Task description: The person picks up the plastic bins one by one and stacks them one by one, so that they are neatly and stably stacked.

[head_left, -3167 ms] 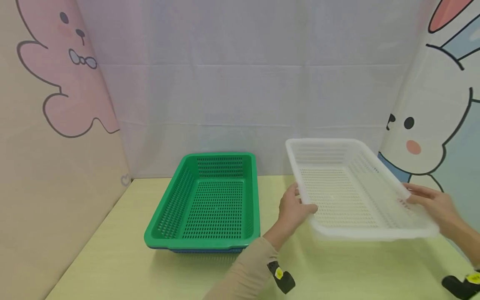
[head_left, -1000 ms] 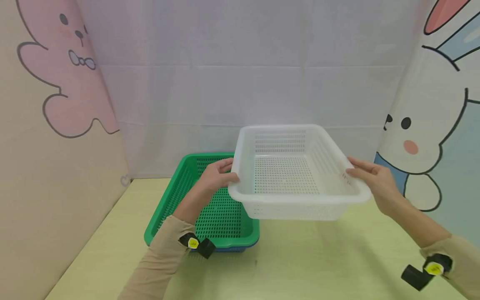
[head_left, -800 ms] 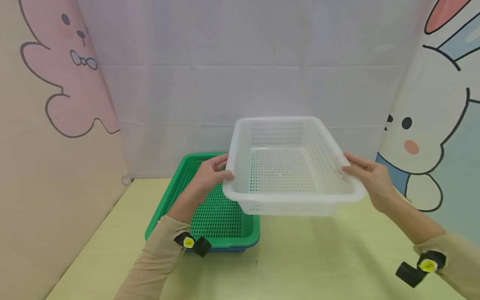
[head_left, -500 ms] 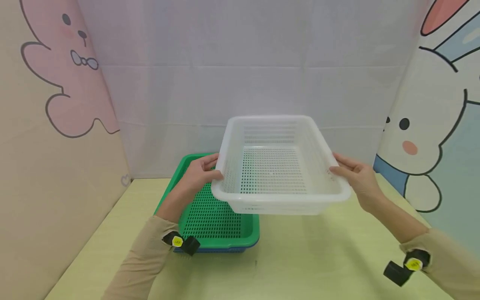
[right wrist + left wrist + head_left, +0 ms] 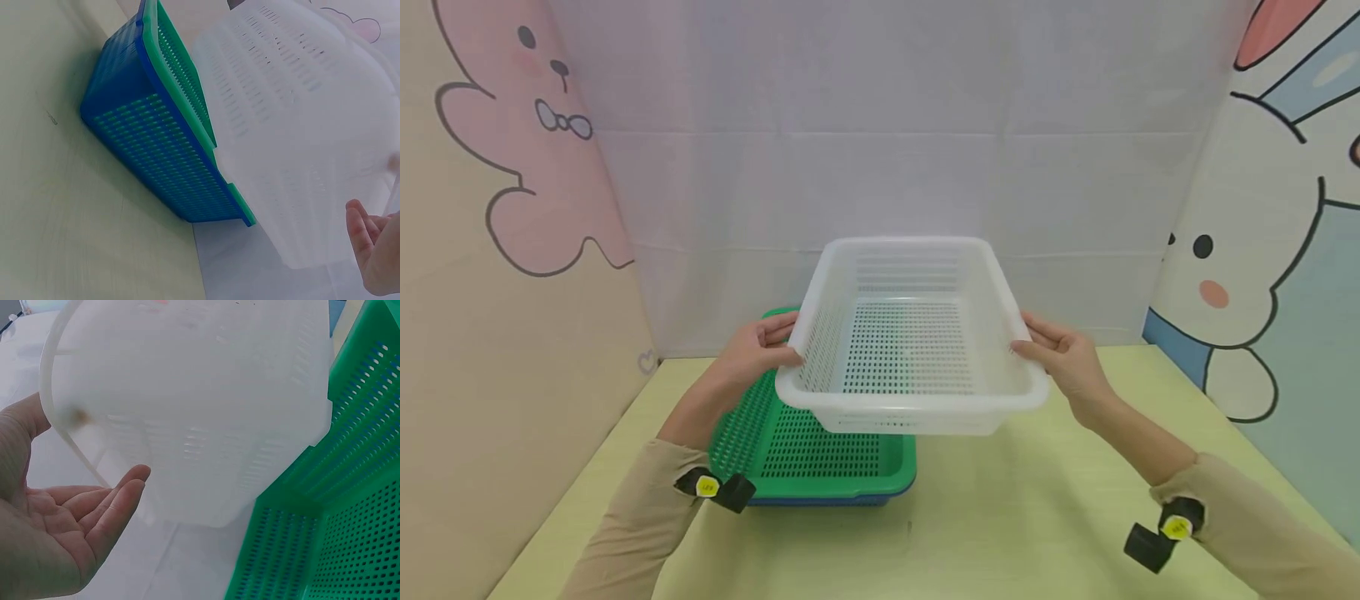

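Observation:
Both hands hold a white perforated plastic basket up in the air by its long side rims, tilted slightly toward me. My left hand pinches the left rim, thumb on top and fingers under it. On the opposite rim, my right hand grips in the same way. Below and behind the white basket stands a green basket, partly covered by it from my viewpoint. The right wrist view shows the green one nested inside a blue basket that rests on the table.
The pale yellow table runs up to a white cloth backdrop. A panel with a pink cartoon animal borders the left side, and one with a white rabbit the right.
Both hands have carried the white basket leftward, from the right side of the table to partly over the green basket. It rose, then dipped slightly. The green and blue baskets stay put.

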Tool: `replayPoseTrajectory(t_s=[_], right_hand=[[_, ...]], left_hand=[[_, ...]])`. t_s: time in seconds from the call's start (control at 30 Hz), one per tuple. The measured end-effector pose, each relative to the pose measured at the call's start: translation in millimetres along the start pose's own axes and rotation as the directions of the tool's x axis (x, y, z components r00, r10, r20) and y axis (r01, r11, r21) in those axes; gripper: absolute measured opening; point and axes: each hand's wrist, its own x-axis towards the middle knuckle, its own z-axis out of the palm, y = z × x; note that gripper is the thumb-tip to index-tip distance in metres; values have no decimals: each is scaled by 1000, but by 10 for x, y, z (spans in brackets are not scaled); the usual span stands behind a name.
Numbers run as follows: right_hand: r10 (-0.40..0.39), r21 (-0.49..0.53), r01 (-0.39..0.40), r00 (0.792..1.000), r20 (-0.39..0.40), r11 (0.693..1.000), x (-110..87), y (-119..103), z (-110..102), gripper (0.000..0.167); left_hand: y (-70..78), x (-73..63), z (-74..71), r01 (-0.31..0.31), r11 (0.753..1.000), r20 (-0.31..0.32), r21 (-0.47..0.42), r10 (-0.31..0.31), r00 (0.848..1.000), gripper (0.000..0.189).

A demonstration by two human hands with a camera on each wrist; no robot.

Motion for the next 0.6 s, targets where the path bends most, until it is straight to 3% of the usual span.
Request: replayPoseTrajectory(t_s=[0.6], right_hand=[[2,41,-3,1000,20,999,87,37,343,59]], left_hand=[[-68,-155,-370,37,999,9,19,-38,999,69]])
